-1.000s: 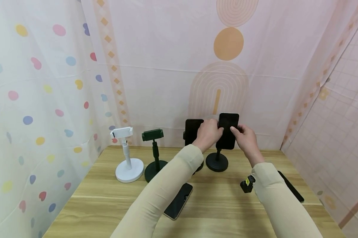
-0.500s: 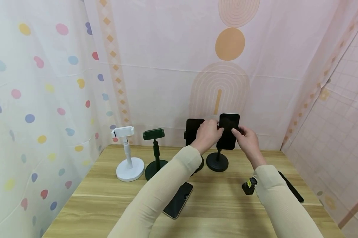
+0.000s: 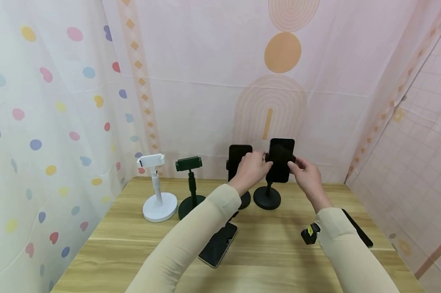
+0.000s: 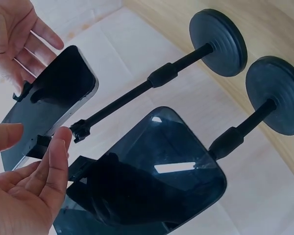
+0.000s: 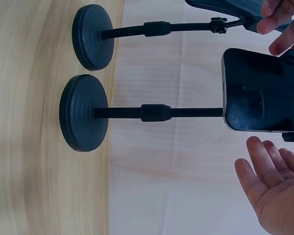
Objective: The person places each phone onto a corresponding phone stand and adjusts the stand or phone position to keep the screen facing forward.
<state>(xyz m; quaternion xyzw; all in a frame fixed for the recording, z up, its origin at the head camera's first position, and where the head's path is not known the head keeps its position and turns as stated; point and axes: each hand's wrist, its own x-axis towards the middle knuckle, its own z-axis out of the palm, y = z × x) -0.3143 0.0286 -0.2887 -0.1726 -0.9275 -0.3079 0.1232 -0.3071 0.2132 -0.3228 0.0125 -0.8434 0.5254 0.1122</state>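
A smartphone [image 3: 280, 159] stands upright in a black phone stand [image 3: 267, 198], with its clamp jaws at both long edges. My left hand [image 3: 250, 170] is at the phone's left edge. In the left wrist view its extended fingers [image 4: 56, 171] are right by one clamp jaw, its thumb apart from them. My right hand [image 3: 306, 176] is at the other edge; the right wrist view shows its fingers [image 5: 264, 164] stretched out below the phone, thumb tip near the clamp. A second phone [image 4: 152, 171] sits in a neighbouring black stand [image 4: 274, 95], partly behind my left hand in the head view.
A white phone stand [image 3: 159, 207] and a dark green phone stand [image 3: 189, 164] stand to the left, their holders without phones. One phone [image 3: 218, 246] lies on the wooden table [image 3: 264, 252] beside my left sleeve. Another dark phone-like slab [image 3: 357, 228] lies partly behind my right sleeve. Patterned curtains hang around the table.
Both hands have loosened and drawn slightly outward and down from the phone's edges, uncovering more of the clamp. The phone stays upright in its stand.
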